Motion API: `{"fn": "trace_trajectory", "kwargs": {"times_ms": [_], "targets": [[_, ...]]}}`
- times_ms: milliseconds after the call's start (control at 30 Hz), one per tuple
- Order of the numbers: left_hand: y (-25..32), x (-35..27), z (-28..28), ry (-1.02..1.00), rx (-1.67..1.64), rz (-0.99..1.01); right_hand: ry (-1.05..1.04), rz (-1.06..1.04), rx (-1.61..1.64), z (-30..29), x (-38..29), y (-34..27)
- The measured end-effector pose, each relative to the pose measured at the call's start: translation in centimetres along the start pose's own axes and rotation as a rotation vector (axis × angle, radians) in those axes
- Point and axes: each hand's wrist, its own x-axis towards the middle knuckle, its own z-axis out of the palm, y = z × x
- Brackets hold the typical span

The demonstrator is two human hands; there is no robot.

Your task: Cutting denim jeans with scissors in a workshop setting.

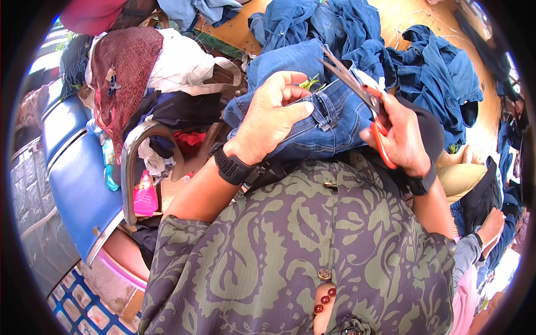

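Observation:
In my right hand (398, 134) is a pair of scissors (356, 83) with orange-red handles. Their blades point up and left, tips slightly apart, above the jeans. A pair of blue denim jeans (335, 138) lies bunched before me, its waistband and belt loops (324, 111) facing up. Over the waistband hovers my left hand (276, 111), fingers loosely curled and thumb apart from them. Just past those fingertips shows a tuft of yellow-green threads (310, 83); whether the fingers touch it is unclear. White material (370, 79) sticks out behind the scissor blades.
More jeans are piled on the wooden table (423, 14), including one heap (439, 79) at right. At left stand a chair with a curved metal armrest (140, 134), heaped cloth (125, 63) and a blue padded backrest (79, 159). Another person's hand (492, 228) shows at far right.

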Motion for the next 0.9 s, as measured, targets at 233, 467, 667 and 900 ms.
{"fn": "trace_trajectory", "kwargs": {"times_ms": [233,467,667,900], "targets": [[-1.1,0.5,0.7,0.040,-0.103,0.068,-0.125,-0.048,-0.375,-2.2,-2.8,-0.8],[-1.3,0.5,1.3,0.153,-0.025,0.187,-0.050,-0.134,-0.513,-2.2,-2.6,-1.6],[-1.7,0.5,1.1,0.153,-0.143,0.141,-0.091,-0.115,-0.586,-1.9,-2.2,-2.2],[-1.8,0.2,0.9,0.119,-0.344,0.069,-0.081,-0.130,-0.585,-1.5,-1.9,-2.0]]}}
